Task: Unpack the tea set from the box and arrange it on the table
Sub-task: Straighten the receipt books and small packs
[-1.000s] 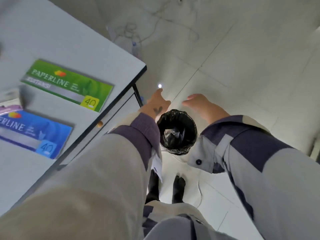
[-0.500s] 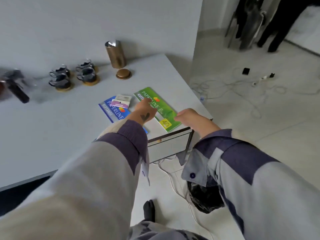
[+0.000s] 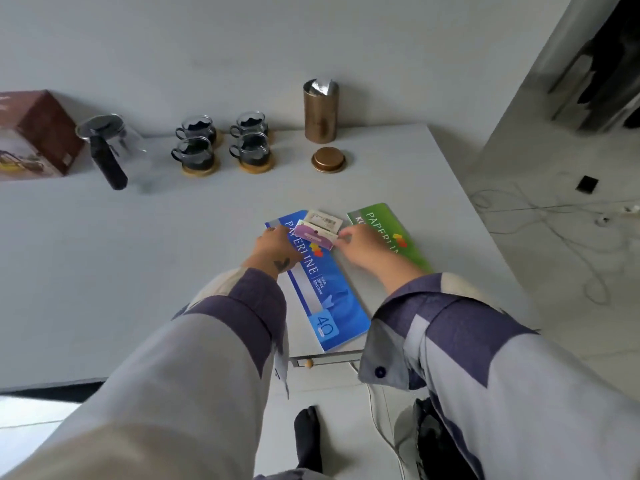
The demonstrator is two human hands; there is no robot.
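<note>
Now both hands [image 3: 277, 245] [image 3: 360, 245] forward, flanking purple card [image 3: 317, 236].

Office-type room, plainly furnished. Grey desk [image 3: 104, 271] standing against bare grey wall [image 3: 207, 46]; small drawer with round wooden knob [image 3: 309, 363] showing under desk edge. Two "Paperline" paper packs, blue pack [image 3: 332, 299] and green pack [image 3: 398, 237], lying on desk, blue one reading "Your Office Solution". Pale tiled floor [image 3: 571, 289] carrying loose cables [image 3: 554, 216]; black-lined bin [image 3: 436, 441] sitting beside desk.
</note>
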